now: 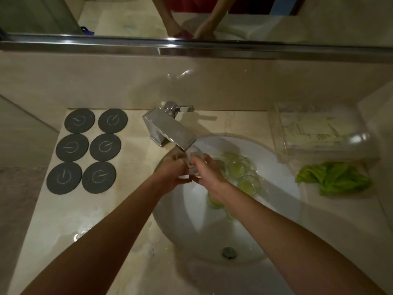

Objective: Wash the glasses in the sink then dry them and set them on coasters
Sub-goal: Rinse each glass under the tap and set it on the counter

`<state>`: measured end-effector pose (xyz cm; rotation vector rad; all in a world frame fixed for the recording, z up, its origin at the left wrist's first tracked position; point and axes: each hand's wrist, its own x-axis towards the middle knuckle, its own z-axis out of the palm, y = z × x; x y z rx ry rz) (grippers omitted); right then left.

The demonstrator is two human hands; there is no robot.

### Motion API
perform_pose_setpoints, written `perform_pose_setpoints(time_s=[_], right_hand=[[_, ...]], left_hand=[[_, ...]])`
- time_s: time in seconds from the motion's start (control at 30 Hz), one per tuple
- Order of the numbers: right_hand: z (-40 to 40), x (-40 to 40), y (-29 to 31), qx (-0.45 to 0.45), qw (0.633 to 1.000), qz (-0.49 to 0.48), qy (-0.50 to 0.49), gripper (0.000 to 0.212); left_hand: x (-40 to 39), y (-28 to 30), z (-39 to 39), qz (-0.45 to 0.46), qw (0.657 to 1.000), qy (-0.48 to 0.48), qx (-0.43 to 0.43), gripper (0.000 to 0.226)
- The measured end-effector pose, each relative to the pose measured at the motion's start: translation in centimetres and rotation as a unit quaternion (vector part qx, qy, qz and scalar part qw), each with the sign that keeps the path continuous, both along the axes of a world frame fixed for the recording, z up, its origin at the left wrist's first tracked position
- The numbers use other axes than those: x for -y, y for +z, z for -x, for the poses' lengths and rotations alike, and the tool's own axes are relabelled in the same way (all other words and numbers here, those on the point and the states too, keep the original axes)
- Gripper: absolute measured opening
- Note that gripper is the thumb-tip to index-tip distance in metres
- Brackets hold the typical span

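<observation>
Counter (63, 213) w/ coasters (86, 149), cloth (333, 177)

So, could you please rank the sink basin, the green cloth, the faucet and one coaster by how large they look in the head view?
1. Sink basin
2. Green cloth and faucet: look alike, unranked
3. Coaster, smallest

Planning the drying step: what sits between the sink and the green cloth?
Head view: only bare beige countertop between the sink rim and the crumpled green cloth. The clear tray sits farther back.
</observation>
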<state>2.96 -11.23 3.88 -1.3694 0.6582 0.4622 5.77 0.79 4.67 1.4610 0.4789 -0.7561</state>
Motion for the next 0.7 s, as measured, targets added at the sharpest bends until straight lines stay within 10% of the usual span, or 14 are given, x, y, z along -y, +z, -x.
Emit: perform_pose_setpoints(time_s=[0.17, 0.37, 0.53, 0.7], right_hand=[[-0.2, 1.5, 1.6, -0.061, 0.980, 0.009, 0.188, 0.013], [-0.5, 0.9, 0.7, -0.047, 0.988, 0.097, 0.109, 0.061], [-0.3, 0.4, -0.2, -0.029, 0.995, 0.091, 0.026, 0.056], [-0.4, 1.5, 1.5, -0.029, 0.981, 0.065, 0.182, 0.043]], left_hand=[[-1.8, 0.1, -1.6, -0.327, 0.885, -0.240, 0.230, 0.011], [-1.5, 0.0, -1.3, -0.259, 0.941, -0.155, 0.152, 0.023], [-0.3, 1.2, -0.8, -0.086, 0.992, -0.072, 0.058, 0.042], [-2.0, 0.9, -2.3, -0.234, 0.927, -0.211, 0.204, 0.020]])
